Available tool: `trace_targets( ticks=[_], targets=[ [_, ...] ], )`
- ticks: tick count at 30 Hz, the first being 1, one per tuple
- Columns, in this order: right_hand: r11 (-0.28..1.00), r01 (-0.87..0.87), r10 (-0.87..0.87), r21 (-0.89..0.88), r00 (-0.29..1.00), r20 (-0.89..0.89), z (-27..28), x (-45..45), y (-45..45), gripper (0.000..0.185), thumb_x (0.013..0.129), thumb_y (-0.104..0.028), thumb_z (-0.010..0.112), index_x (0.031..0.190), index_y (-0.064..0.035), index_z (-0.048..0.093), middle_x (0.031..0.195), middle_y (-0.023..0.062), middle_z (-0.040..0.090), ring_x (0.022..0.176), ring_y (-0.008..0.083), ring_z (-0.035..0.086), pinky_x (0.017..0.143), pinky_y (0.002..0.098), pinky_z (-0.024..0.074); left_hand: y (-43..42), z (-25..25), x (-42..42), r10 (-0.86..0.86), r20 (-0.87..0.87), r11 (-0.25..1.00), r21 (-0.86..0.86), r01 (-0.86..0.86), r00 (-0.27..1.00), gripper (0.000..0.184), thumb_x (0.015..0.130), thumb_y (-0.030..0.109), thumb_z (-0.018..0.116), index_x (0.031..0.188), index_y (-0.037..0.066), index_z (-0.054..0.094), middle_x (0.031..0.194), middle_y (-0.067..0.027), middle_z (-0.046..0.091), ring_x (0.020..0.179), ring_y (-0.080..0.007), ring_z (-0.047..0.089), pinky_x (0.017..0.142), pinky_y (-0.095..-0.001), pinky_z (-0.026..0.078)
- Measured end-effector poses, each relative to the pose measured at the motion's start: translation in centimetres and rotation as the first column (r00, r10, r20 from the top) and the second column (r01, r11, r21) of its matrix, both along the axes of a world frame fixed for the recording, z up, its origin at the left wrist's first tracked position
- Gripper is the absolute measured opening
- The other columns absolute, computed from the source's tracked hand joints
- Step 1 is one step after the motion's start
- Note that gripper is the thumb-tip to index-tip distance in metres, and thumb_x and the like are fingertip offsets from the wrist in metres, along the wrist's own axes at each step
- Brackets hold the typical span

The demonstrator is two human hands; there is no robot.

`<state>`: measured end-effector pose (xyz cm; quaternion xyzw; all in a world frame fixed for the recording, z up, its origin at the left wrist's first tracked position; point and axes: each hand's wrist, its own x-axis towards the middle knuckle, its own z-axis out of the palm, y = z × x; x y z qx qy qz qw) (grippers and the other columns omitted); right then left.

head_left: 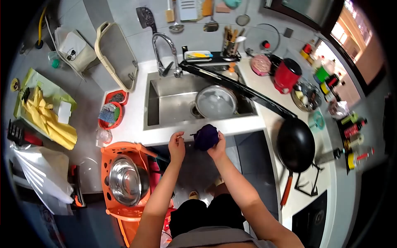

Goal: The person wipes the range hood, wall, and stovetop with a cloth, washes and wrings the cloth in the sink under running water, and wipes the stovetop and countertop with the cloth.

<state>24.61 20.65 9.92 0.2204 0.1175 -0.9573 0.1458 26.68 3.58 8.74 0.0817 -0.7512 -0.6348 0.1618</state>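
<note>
My right hand (218,146) grips a dark purple, rounded thing (206,137) by its right side, in front of the sink's near edge. Its surface looks soft or leafy, and a small dark tip sticks out on the left; its kind is not clear. To the left of it and apart from it is my left hand (177,144), fingers curled together. Whether anything small is pinched there cannot be seen. Just beyond both hands lies the steel sink (169,108), with a metal basin (216,102) of cloudy water standing in its right half.
A black bar (240,87) lies slantwise across the sink. On the right counter rest a black wok (295,144), a red appliance (287,75) and several bottles. An orange rack (111,159) with steel bowls (125,180) stands at left. The faucet (165,49) rises behind the sink.
</note>
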Motion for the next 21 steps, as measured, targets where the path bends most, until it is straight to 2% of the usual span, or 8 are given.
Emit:
trace_targets(
  ticks=[3,4,9,11,13,16,19,21],
  targets=[
    [1.0,-0.028,0.028,-0.001,0.999,-0.017,-0.9,-7.5,-1.5,0.036,0.088,-0.033,0.039,0.105,-0.0074,0.057,0.111,0.0088,0.059,0.105,0.0286,0.054,0.095,0.0459,0.039,-2.3,-2.4,-8.5,0.112,-0.09,0.982,-0.14,-0.124,0.99,0.023,0.086,0.004,0.044,0.104,0.006,0.058,0.084,-0.0012,0.058,0.075,-0.0091,0.054,0.061,-0.0222,0.045],
    [0.999,-0.042,0.041,-0.007,0.998,-0.05,-1.7,-10.2,-1.9,0.038,0.089,-0.034,0.036,0.107,-0.0075,0.056,0.112,0.0098,0.058,0.106,0.0291,0.053,0.096,0.0462,0.0377,-3.3,-2.7,-11.4,0.083,-0.055,0.985,-0.145,-0.09,0.995,0.025,0.086,0.003,0.042,0.106,0.005,0.057,0.094,-0.0032,0.057,0.079,-0.0114,0.055,0.062,-0.0229,0.046],
    [0.992,-0.121,0.118,0.017,0.984,0.135,-5.6,-22.9,-5.2,0.038,0.09,-0.034,0.036,0.11,-0.0076,0.054,0.112,0.0093,0.057,0.106,0.0282,0.052,0.096,0.0452,0.0366,-6.3,-3.5,-28.9,0.157,-0.153,0.947,-0.256,-0.193,0.976,0.036,0.083,-0.004,0.039,0.116,0.004,0.051,0.113,-0.0084,0.05,0.083,-0.0158,0.056,0.064,-0.0248,0.048],
    [0.986,-0.166,0.161,0.016,0.972,0.173,-8.6,-26.3,-6.1,0.038,0.09,-0.034,0.035,0.11,-0.0076,0.054,0.111,0.0085,0.057,0.105,0.0276,0.052,0.096,0.0442,0.0371,-8.3,-3.8,-36.5,0.146,-0.507,0.771,-0.479,-0.419,0.849,0.042,0.08,-0.006,0.039,0.119,0.005,0.048,0.118,-0.0095,0.049,0.084,-0.023,0.056,0.069,-0.0286,0.048],
    [0.983,-0.18,0.169,0.041,0.966,0.196,-10.2,-29.0,-7.1,0.036,0.091,-0.032,0.036,0.109,-0.0068,0.054,0.108,0.0077,0.057,0.102,0.0259,0.053,0.093,0.0412,0.0397,-8.7,-3.1,-41.6,0.171,-0.377,0.925,-0.258,-0.28,0.91,0.048,0.072,-0.01,0.04,0.117,0.005,0.049,0.119,-0.0176,0.051,0.108,-0.0355,0.049,0.09,-0.0383,0.04],
    [0.982,-0.187,0.185,-0.003,0.973,0.138,-13.2,-31.6,-8.3,0.033,0.091,-0.029,0.036,0.106,-0.0065,0.055,0.105,0.0072,0.059,0.099,0.0244,0.054,0.09,0.039,0.0419,-10.8,-2.8,-43.4,-0.058,0.003,0.917,-0.396,0.055,0.998,0.047,0.075,-0.007,0.04,0.119,0.003,0.048,0.12,-0.0167,0.048,0.1,-0.0293,0.053,0.08,-0.031,0.045],
    [0.982,-0.189,0.18,0.024,0.961,0.21,-13.6,-33.6,-9.9,0.033,0.091,-0.029,0.036,0.106,-0.0065,0.055,0.103,0.007,0.059,0.097,0.0242,0.055,0.09,0.0387,0.042,-10.5,0.7,-40.2,-0.075,0.215,0.909,-0.387,0.155,0.974,0.048,0.069,-0.011,0.041,0.114,0.002,0.052,0.113,-0.0161,0.054,0.104,-0.0345,0.052,0.088,-0.0336,0.042],
    [0.985,-0.167,0.173,-0.048,0.97,0.173,-16.3,-34.9,-10.9,0.034,0.091,-0.029,0.036,0.108,-0.0064,0.055,0.104,0.0073,0.059,0.097,0.0242,0.055,0.09,0.0387,0.0419,-10.7,-2.3,-38.9,-0.093,-0.293,0.889,-0.456,-0.054,0.951,0.044,0.074,-0.009,0.04,0.114,0.004,0.051,0.112,-0.0153,0.055,0.102,-0.0296,0.054,0.083,-0.0329,0.044]
  ],
)
